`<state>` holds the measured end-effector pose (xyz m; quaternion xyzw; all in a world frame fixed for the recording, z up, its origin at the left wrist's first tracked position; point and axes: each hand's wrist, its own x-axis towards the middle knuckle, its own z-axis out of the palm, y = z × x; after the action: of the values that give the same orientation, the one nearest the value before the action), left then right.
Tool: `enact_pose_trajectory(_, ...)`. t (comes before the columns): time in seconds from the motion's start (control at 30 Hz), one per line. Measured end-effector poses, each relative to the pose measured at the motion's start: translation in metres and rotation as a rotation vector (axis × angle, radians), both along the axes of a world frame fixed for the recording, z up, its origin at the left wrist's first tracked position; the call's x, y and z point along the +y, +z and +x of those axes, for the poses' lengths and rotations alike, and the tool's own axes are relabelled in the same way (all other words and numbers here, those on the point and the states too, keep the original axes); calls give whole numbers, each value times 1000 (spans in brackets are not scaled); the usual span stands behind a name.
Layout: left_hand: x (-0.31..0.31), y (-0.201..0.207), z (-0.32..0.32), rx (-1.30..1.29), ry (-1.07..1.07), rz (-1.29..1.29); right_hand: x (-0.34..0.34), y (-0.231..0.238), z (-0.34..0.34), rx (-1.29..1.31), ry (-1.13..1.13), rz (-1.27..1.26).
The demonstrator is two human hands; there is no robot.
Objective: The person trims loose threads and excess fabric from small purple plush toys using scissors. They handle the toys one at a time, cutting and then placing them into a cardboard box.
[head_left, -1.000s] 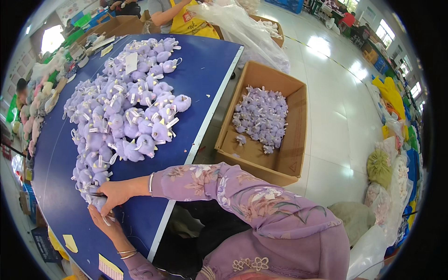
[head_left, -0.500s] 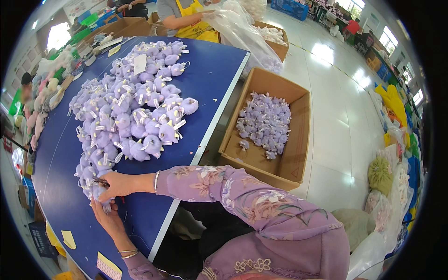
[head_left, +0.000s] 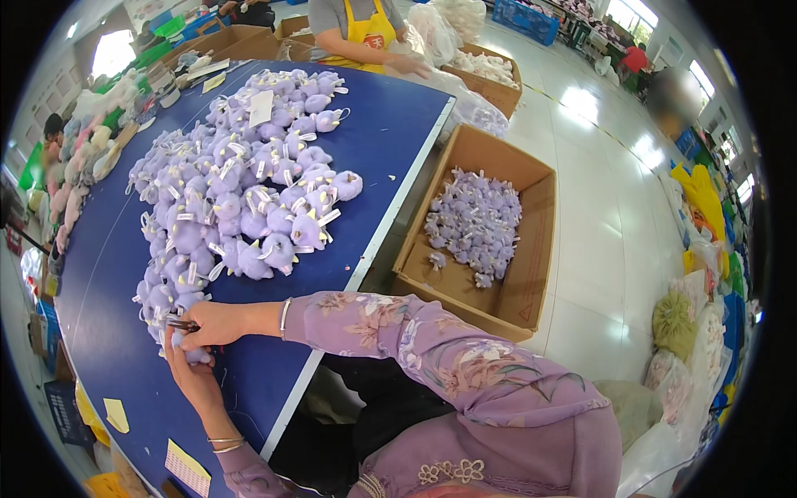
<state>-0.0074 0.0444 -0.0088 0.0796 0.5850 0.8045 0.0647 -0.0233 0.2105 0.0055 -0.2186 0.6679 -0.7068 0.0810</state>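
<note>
At the near end of a heap of small lilac plush toys (head_left: pixel 241 183), my two hands are close together over the blue table (head_left: pixel 274 349). My left hand (head_left: pixel 193 380) is closed round one lilac plush toy (head_left: pixel 198 355), mostly covered by fingers. My right hand (head_left: pixel 214 322) comes across from the right, closed on small dark thread snips (head_left: pixel 184 324), whose tips point left just above that toy. Toys in the heap have white tags, loops and pale yellow bits. A silver bangle circles my right wrist; two bangles are on the left.
An open cardboard box (head_left: pixel 490 303) holding more lilac toys stands on the floor, right of the table's metal edge. A yellow-aproned person (head_left: pixel 365 37) works beyond the far edge, by clear plastic bags (head_left: pixel 475 108). Paper slips (head_left: pixel 188 469) lie near my left forearm; assorted plush (head_left: pixel 79 178) lines the left.
My hands stay together at the heap's near end, with the snips showing more clearly now. The aproned person's arm has come down from the plastic bag toward the table. The view has shifted slightly.
</note>
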Motion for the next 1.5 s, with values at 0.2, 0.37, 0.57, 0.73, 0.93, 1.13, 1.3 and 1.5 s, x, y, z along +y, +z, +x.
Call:
enact_pose_trajectory(0.2,1,3,0,70,11,79,-1,4,-8,-13,50,80)
enact_pose_trajectory(0.37,-7,-5,-5,26,-54,-163,-3,6,-4,-147,108,-153)
enact_pose_trajectory(0.57,-17,-1,-4,-52,-154,69,-4,1,-2,-220,7,-14)
enact_pose_trajectory(0.73,-14,7,0,-105,-199,305,2,-2,-8,-259,-85,-162)
enact_pose_trajectory(0.93,-12,2,-4,-95,-189,301,5,0,-10,-267,-85,-107)
enact_pose_trajectory(1.13,-13,0,-5,-94,-203,250,1,2,-5,-200,-118,-6)
enact_pose_trajectory(1.3,-10,0,0,-62,-207,179,4,2,-6,-219,-100,-39)
enact_pose_trajectory(1.5,-9,9,1,-112,-45,-16,8,3,-6,-212,-11,-92)
